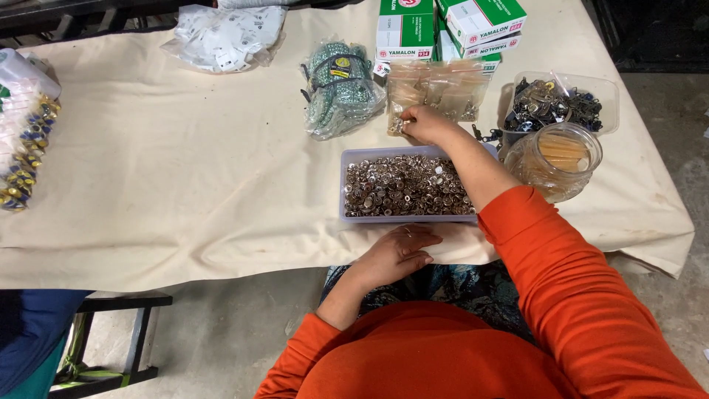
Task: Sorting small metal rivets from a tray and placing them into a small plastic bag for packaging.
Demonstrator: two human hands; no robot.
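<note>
Just above the middle of the frame, the right hand [422, 123] reaches past the pale plastic tray [347, 185] and pinches a few small metal snap fasteners [399, 126] between its fingertips, closed on them right at the lower edge of the small clear zip bags [437, 90]; the tray itself, at centre frame on the cream-covered tabletop [185, 170], is heaped with silvery snap fasteners [406, 185]; the left hand [395, 253] rests palm down on the tabletop's near edge just below the tray, fingers loosely curled and gripping nothing. To the right of the tray stand a glass jar [555, 159] with tan pieces inside and, behind it, a clear tub [565, 103] of dark metal parts; green-and-white boxes [443, 28] sit at the top of the frame, a bundle of green beaded pieces [340, 89] to their left, a bag of white items [225, 35] at upper left.

As I judge it, the pinch is slight and the pieces tiny; a loosened grip could drop them onto the cloth or the floor; the orange sleeve [532, 229] passes close by the jar and over the tray's right corner, so a careless pull back might knock the jar or scatter fasteners.
</note>
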